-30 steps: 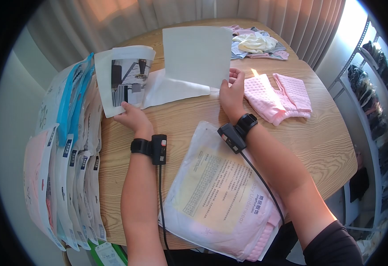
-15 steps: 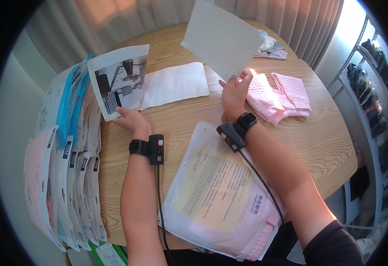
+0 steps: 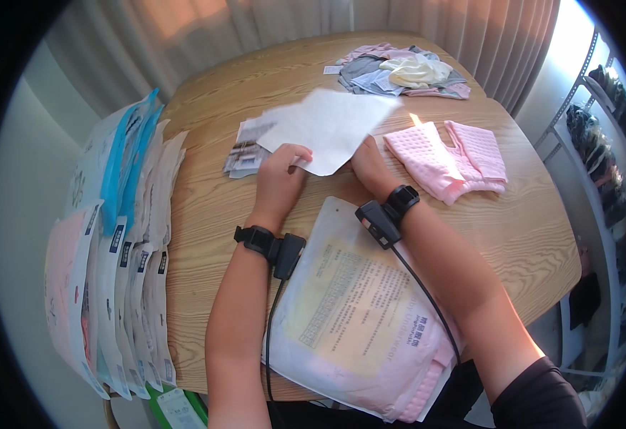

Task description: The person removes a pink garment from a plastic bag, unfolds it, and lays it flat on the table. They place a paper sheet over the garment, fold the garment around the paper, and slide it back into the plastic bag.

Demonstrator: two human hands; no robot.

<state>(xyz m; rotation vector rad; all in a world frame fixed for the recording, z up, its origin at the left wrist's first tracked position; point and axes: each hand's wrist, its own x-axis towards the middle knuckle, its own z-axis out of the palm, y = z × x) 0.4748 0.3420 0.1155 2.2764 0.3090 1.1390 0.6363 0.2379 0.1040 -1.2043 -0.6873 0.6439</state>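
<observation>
Head view: white sheet [image 3: 331, 125] held low over wooden table [image 3: 205, 214]. Left hand [image 3: 278, 175] at sheet's near-left edge, fingers curled, clamped on it. Right hand [image 3: 365, 166] at sheet's near edge, fingers hidden beneath: grip cannot be told. Printed card [image 3: 243, 151] under sheet's left side. Pink garment [image 3: 445, 154] just right of sheet.
</observation>
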